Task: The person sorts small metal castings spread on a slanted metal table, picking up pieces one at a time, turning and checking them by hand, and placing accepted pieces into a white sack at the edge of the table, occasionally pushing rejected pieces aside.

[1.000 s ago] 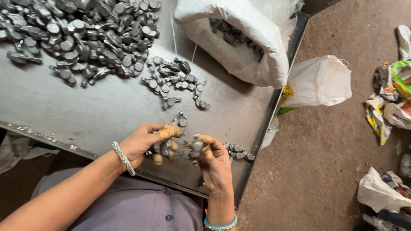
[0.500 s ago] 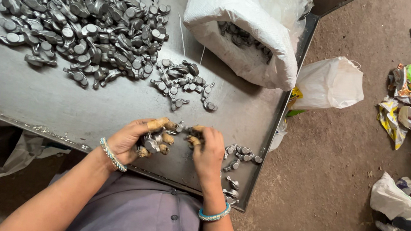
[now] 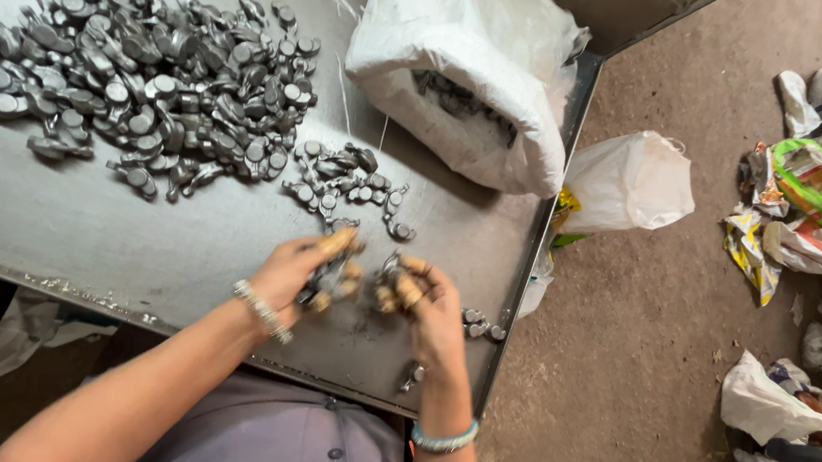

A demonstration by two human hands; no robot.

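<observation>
Both hands have drawn slightly apart over the near edge of the grey metal table (image 3: 50, 226), the left hand (image 3: 301, 273) and right hand (image 3: 424, 303) each curled closed around small dark metal parts (image 3: 326, 283), with the small cluster (image 3: 345, 183), large heap (image 3: 135, 74) and white sack (image 3: 466, 76) beyond.

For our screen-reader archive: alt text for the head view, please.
Left hand and right hand each grip small grey metal parts over a steel table. A large pile of parts and an open white sack lie behind.
</observation>
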